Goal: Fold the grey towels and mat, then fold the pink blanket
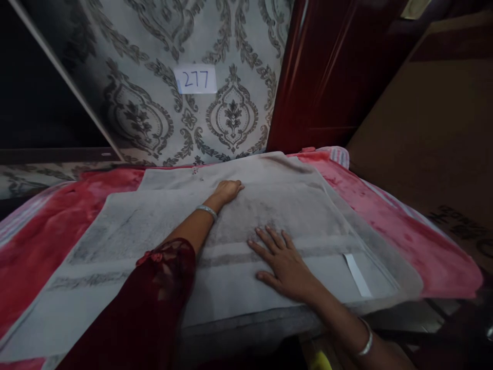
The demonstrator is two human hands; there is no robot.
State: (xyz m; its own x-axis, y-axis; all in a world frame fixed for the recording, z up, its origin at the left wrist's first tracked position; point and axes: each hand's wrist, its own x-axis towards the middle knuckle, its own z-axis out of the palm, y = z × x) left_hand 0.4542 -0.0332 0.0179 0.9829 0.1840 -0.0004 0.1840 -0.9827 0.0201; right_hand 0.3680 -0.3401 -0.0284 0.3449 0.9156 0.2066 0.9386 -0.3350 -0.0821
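A grey towel (pixel 269 205) with a darker band and a white label strip (pixel 357 276) lies spread in layers. My left hand (pixel 229 190), arm stretched forward, is closed at the far edge of the towel's upper layer, its fingers curled against the cloth. Nearer to me and to the right, my right hand (pixel 283 264) rests flat on the towel, fingers spread. Shallow wrinkles show around both hands. Whatever lies beneath my left palm is hidden.
Below the towel is a red and pink plush cover (pixel 385 216) with striped edges. Behind stands a patterned wall (pixel 231 113) bearing a paper marked 277 (pixel 196 79). A dark screen (pixel 50 92) is at left, a red wooden panel (pixel 319 67) and a cardboard box (pixel 435 128) at right.
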